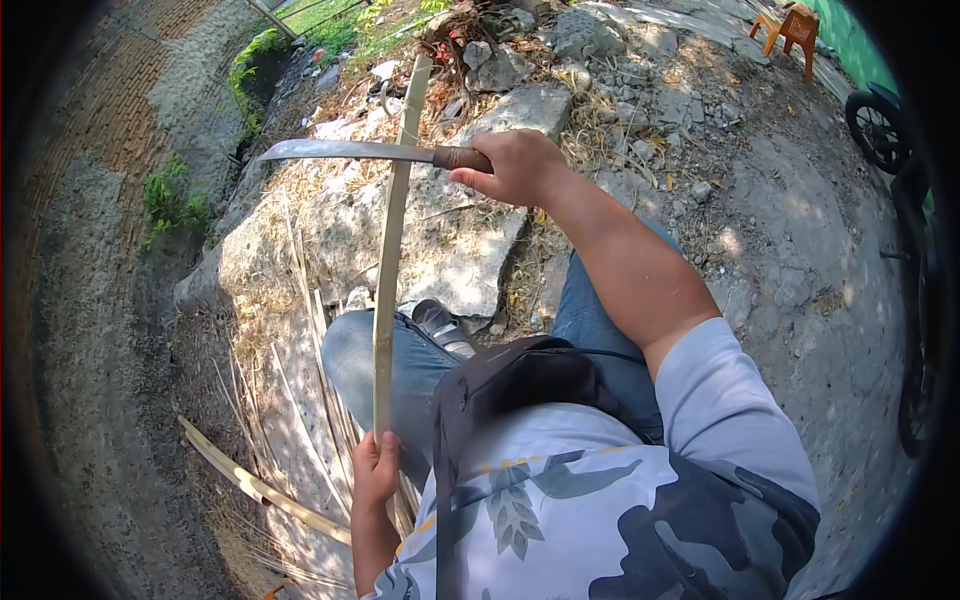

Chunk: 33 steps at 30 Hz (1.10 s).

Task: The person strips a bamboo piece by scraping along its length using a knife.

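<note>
My right hand (515,168) is closed around the brown handle of a long knife (345,150), whose blade points left and lies across the upper part of a pale wooden strip (390,250). The strip stretches away from me, over my bent knee. Its near end is in my left hand (375,468), thumb and fingers wrapped round it. A thin curled shaving (384,98) hangs beside the strip's far end, just beyond the blade.
Several thin strips (300,400) and a thicker curved piece (260,490) lie on the ground at left. A flat concrete slab (460,260) and rubble (590,35) are ahead. An orange chair (797,35) and a motorcycle wheel (878,130) stand at right.
</note>
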{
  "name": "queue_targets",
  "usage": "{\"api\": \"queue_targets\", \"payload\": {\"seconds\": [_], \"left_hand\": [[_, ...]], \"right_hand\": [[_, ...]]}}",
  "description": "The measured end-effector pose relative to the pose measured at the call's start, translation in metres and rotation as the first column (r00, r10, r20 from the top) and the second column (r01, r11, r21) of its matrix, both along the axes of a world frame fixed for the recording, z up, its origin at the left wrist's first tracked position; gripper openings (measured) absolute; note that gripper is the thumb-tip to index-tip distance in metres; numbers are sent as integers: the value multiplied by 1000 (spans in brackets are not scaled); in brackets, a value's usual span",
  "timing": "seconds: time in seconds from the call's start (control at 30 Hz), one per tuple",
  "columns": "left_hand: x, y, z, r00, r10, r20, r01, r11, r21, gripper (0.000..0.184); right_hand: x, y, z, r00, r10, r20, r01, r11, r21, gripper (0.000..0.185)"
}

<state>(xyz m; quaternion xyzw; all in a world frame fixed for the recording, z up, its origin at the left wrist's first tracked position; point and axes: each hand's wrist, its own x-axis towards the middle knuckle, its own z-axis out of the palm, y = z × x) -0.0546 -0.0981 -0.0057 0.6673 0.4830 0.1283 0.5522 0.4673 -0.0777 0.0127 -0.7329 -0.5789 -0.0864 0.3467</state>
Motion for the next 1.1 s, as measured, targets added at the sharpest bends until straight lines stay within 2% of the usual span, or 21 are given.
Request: {"api": "queue_targets", "payload": {"seconds": [0.13,0.23,0.33,0.43,0.47,0.57,0.6,0.7,0.77,0.83,0.93,0.97,1.03,1.1], "left_hand": [[3,2,-4,999,31,35,-30,999,-40,34],[5,2,-2,998,54,34,-51,995,-88,34],[5,0,2,1000,28,-5,-28,999,-41,35],[-1,2,-4,1000,12,-7,-12,999,-36,37],[-1,4,-7,1000,12,1,-12,999,-45,38],[7,7,-3,1000,30,2,-30,996,-90,40],[2,9,-12,999,14,36,-11,995,-95,41],[0,11,-15,992,63,106,-42,981,-191,43],[2,10,-12,987,124,99,-98,968,-232,42],[3,8,-9,987,138,81,-117,968,-224,42],[1,5,-10,991,119,64,-106,978,-177,42],[2,3,-10,991,116,60,-105,980,-171,42],[5,2,-8,992,108,60,-97,983,-155,42],[6,6,-9,992,99,72,-84,979,-186,41]], "right_hand": [[-29,-7,3,972,226,72,-225,974,-23,56],[-49,3,-7,885,403,232,-417,909,10,53],[-40,7,-8,902,379,206,-382,924,-29,52],[-13,10,-15,975,218,30,-217,975,-45,54],[-7,11,-17,994,106,15,-104,991,-86,54],[-9,5,-16,997,79,3,-79,995,-57,54],[-19,-2,-5,996,88,-7,-88,993,-80,53],[-40,-6,-6,958,260,124,-261,965,-6,51],[-56,-3,-5,890,388,238,-394,919,-25,46],[-66,2,-6,828,494,265,-505,863,-31,43],[-48,14,-11,830,490,267,-510,860,7,43],[-35,14,-8,866,447,225,-465,885,30,45],[-12,17,-13,967,253,16,-250,964,-90,49],[-12,14,-15,980,199,0,-198,977,-84,51]]}}
